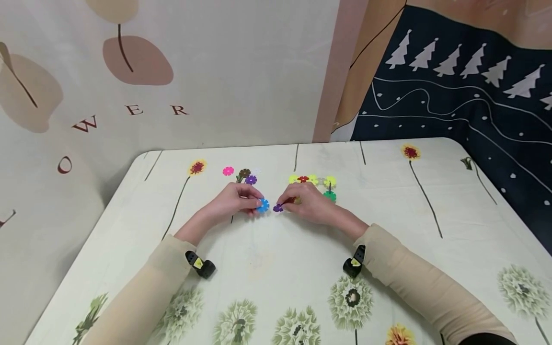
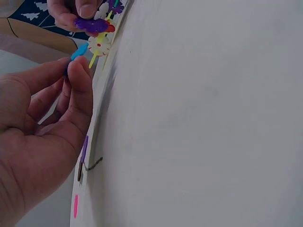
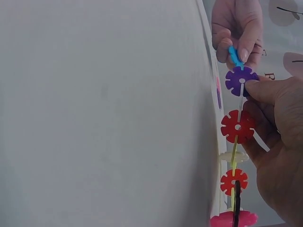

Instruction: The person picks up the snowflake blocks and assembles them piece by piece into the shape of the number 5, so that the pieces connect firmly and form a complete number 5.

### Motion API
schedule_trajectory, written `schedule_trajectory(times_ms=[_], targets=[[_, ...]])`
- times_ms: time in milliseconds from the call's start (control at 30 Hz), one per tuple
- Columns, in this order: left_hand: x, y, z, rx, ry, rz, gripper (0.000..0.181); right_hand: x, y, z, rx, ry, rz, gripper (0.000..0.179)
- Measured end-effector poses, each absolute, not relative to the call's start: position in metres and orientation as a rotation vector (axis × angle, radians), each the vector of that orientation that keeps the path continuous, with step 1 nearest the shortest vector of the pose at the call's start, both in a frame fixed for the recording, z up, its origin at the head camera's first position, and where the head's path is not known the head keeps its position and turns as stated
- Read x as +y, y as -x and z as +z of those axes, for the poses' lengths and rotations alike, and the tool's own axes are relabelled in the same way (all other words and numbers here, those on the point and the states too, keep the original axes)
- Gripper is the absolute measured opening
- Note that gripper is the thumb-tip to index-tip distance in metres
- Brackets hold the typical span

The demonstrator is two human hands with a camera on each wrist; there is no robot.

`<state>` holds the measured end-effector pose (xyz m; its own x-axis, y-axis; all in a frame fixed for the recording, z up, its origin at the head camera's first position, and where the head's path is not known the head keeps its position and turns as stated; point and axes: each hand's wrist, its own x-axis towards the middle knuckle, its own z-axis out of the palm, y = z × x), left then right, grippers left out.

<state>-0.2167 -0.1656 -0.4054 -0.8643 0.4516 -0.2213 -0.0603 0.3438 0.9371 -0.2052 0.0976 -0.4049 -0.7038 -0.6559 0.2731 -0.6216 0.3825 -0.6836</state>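
Observation:
Between thumb and fingertips, my left hand (image 1: 237,201) pinches a blue notched plastic disc (image 1: 263,206). Facing it, my right hand (image 1: 308,203) pinches a purple notched disc (image 3: 239,81), the end piece of a chain of interlocked discs. In the right wrist view a red disc (image 3: 236,126) follows the purple one, then pale yellow pieces, another red disc (image 3: 233,182) and a pink one (image 3: 234,219). The blue disc's edge is right at the purple disc's rim there. Part of the chain is hidden behind my right hand in the head view.
Loose discs lie beyond my left hand: pink (image 1: 228,170), brown (image 1: 244,173), purple (image 1: 251,179) and a whitish one. Past my right hand show a yellow disc (image 1: 329,181) and a green one (image 1: 329,196). A flower-print cloth (image 1: 258,268) covers the table; printed curtains hang behind.

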Motion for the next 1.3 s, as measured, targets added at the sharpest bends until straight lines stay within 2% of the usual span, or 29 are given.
schedule_trajectory(times_ms=[1300], targets=[[-0.15,0.221,-0.401,2.043,-0.291,1.57,0.016,0.088,0.202,-0.41,2.658,1.062,-1.317,0.007]])
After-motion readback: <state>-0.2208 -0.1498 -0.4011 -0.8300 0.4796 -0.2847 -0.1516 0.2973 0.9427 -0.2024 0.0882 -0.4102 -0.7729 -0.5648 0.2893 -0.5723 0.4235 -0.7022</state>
